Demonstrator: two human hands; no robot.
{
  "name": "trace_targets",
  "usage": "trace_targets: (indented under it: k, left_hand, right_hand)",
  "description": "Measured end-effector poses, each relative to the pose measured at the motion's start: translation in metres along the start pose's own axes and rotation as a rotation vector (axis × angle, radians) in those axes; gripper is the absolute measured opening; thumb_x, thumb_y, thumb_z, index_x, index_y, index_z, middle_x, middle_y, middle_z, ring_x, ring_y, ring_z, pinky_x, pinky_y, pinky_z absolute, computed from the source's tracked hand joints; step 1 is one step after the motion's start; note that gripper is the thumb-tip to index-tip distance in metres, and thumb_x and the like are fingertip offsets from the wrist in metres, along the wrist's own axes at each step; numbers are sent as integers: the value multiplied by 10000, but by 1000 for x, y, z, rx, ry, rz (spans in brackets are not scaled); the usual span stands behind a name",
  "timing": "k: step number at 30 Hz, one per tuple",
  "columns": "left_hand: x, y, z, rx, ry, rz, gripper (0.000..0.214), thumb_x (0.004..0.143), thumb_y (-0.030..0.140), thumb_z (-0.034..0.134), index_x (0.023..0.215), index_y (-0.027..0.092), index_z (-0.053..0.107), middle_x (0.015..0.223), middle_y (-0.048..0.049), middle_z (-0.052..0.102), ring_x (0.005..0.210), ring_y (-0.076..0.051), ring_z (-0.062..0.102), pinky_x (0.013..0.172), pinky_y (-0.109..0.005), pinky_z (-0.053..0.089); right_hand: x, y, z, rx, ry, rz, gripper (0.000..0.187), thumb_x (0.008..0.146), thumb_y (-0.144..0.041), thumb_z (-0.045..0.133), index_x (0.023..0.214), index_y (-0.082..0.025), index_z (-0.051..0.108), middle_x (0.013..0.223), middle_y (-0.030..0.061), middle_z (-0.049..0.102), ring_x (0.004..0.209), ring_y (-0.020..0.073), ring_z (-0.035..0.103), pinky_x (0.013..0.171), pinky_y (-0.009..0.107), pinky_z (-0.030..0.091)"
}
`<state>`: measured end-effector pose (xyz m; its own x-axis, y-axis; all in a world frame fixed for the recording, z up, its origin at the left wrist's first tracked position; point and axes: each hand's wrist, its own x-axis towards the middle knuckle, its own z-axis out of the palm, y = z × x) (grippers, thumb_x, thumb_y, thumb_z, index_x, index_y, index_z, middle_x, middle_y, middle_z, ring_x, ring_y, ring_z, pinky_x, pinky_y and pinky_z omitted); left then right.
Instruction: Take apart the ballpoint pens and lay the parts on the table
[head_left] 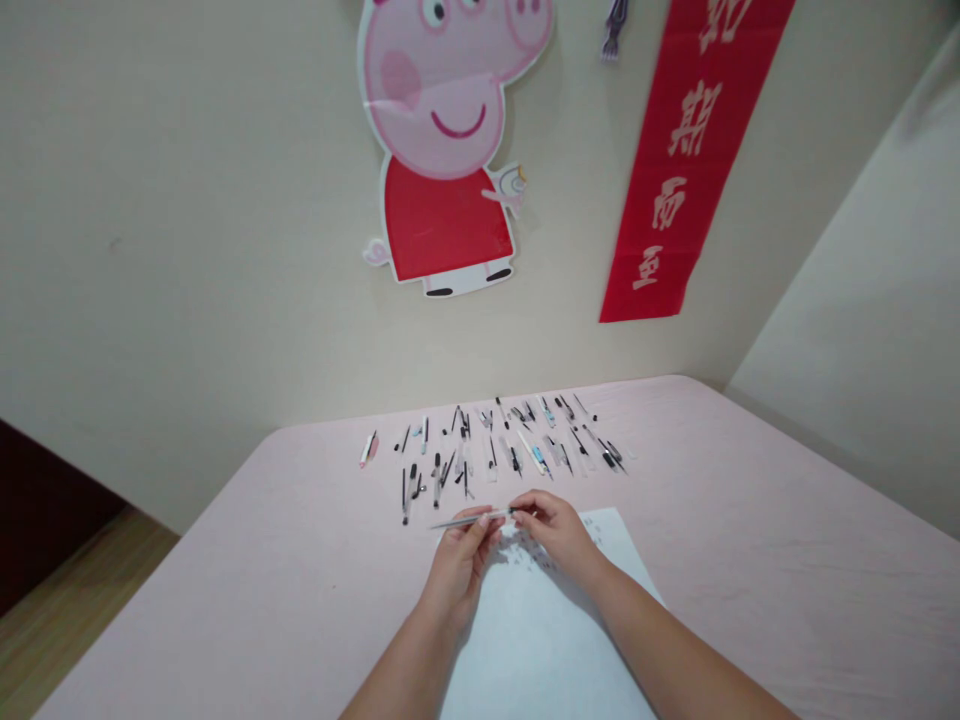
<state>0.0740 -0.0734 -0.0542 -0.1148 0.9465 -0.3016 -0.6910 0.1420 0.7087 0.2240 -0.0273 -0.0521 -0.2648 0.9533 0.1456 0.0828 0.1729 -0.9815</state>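
Observation:
Both of my hands are over the top of a white sheet of paper, closed on one slender pen. My left hand pinches its pale, see-through barrel between thumb and fingers, with one end sticking out to the left. At the dark right end of the pen, the fingertips of my right hand are pressed together. Whether that dark part is a cap or the tip is too small to tell. Small dark marks or bits show on the paper beneath my hands.
Beyond the paper, several pens and pen parts lie in loose rows on the pink-covered table. A white-and-pink pen lies at the left of the rows. Behind the table stands a wall with a pig cutout and a red banner.

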Motion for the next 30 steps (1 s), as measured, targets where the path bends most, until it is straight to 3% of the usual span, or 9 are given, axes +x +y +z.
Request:
trace_targets:
  k: [14,23,30]
  left_hand:
    - [-2,2,1,15,-43,-9,243,665,145,782,863,119,643,795,-87,747,728,-115,696,657,-153,553]
    - [0,0,1,36,-58,-3,223,660,166,787,839,136,656,779,-57,744,729,-109,692,677,-160,552]
    - [-3,0,1,41,-58,-3,276,629,191,812,846,130,653,791,-63,745,740,-112,691,693,-161,550]
  right_hand:
    - [1,3,1,122,-20,104,194,694,-342,676,769,-163,655,622,7,618,572,144,557,533,258,425]
    - [0,2,-1,45,-65,39,321,766,-469,612,650,-177,550,551,-29,510,530,116,462,524,246,364]
    - [-2,1,-1,-30,-85,6,311,807,-444,560,644,-180,530,548,-34,480,532,119,450,531,247,355]
